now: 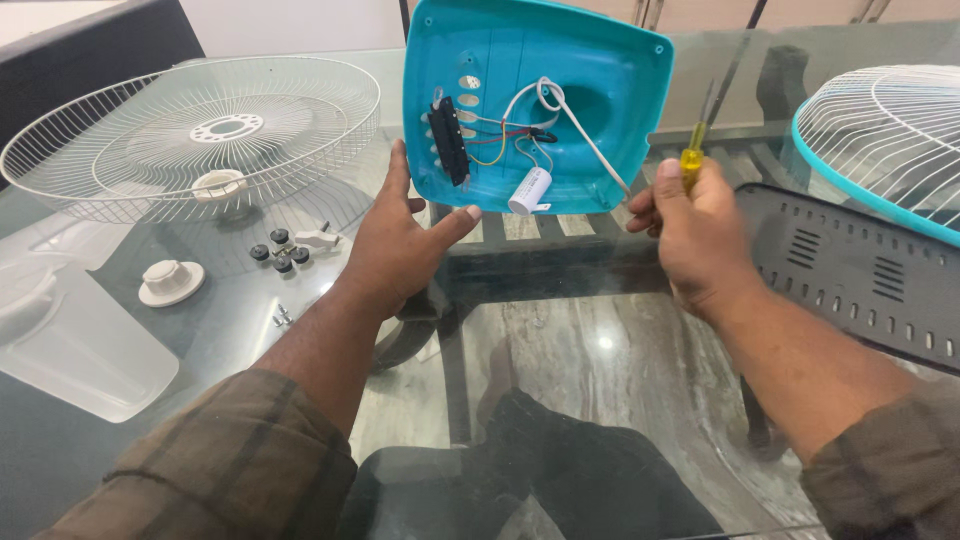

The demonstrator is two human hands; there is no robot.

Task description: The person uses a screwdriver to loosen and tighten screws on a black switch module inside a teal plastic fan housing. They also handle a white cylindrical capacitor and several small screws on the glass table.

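The glass table [560,340] is seen stretching across the whole view, with a marbled floor showing through it. On its far left, a white wire fan guard [190,130] is laid flat, open side up. At the right edge, a second guard with a teal rim [885,140] is partly caught in view, and just below it a black slotted panel [860,275] is laid on the glass. A clear fan blade [70,335] is spread out at the lower left.

In the middle, the teal fan base cover [535,100] is held up on edge above the far part of the table, its hollow inside turned toward the camera. Inside it, a black switch block [449,140], coloured wires and a white cable [560,115] are exposed, and a small white capacitor [529,191] is seen hanging near the lower rim.

The left hand [400,245] is spread open, its fingers pressed against the cover's lower left edge, thumb out to the right. The right hand [700,235] is closed around a yellow-handled screwdriver [692,165], shaft pointing up, while its fingertips are set against the cover's lower right corner.

Left of the left hand, a white round cap [170,281], a cluster of small black knobs [280,252], a white clip [318,238] and a few screws [282,317] are scattered on the glass.
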